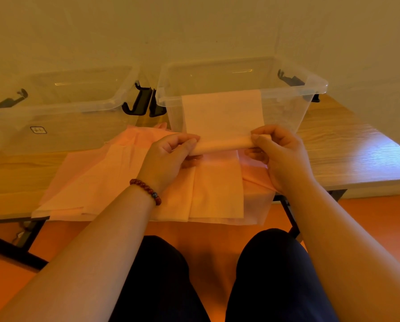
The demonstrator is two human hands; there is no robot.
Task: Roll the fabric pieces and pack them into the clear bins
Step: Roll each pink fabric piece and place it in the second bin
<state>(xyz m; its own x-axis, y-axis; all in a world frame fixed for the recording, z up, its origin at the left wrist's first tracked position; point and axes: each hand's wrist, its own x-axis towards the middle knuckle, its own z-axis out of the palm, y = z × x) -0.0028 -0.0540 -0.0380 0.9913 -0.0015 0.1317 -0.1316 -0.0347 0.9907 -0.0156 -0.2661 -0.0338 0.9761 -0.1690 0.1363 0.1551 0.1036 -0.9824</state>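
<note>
The fabric piece (222,112), in the centre of the frame, is rolled only in part, our left hand (171,156) and right hand (282,156) pinching the roll's ends, while the clear bins (317,89) above seem empty and the pile (115,182) below unrolled.

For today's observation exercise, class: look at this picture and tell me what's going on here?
A seated person holds a part-rolled pink fabric strip, left hand and right hand gripping the roll's ends. Its unrolled end hangs over the rim of the right clear bin. More fabric pieces lie flat on the table.
</note>
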